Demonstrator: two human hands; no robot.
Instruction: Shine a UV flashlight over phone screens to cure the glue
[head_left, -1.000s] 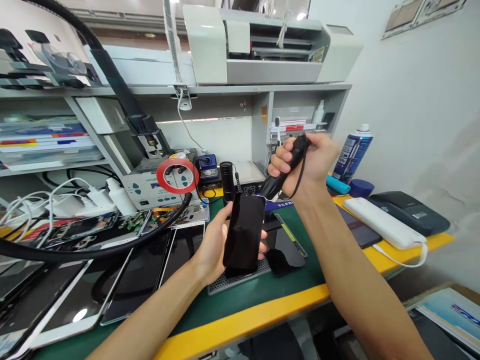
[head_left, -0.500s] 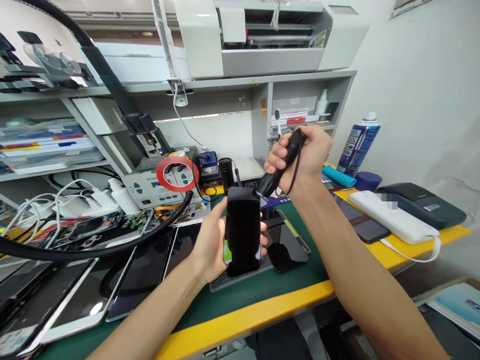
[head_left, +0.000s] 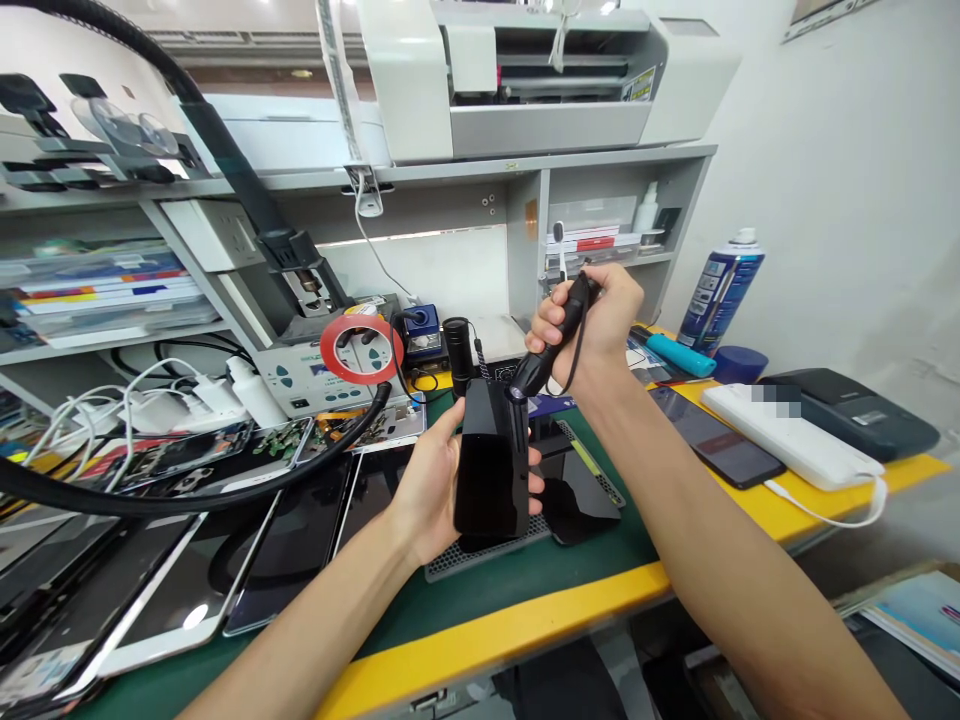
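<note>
A black-screened smartphone [head_left: 491, 480] lies in my left hand [head_left: 431, 485], the thumb along its left edge and fingertips showing past its right edge. My right hand [head_left: 592, 325] is wrapped round a black flashlight [head_left: 551, 350] with a wrist cord. The flashlight slants down, its head at the phone's upper right corner; whether they touch I cannot tell. A dark reflection of it shows on the glass. Below the phone is a grey perforated mat [head_left: 480, 560], with a dark glass panel [head_left: 577, 500] to the right. A second black cylinder [head_left: 457, 355] stands behind the phone.
Several tablets [head_left: 172, 590] lie side by side at left, under a thick black hose [head_left: 225, 500]. A red tape roll [head_left: 361, 350] hangs before a control box. At right are another phone [head_left: 716, 440], a white power bank [head_left: 791, 435] and a blue spray can [head_left: 721, 290].
The phone has tilted in my left hand, and the flashlight's reflection now shows on its screen. My right hand and the flashlight have shifted slightly left and down. The whole view has shifted slightly.
</note>
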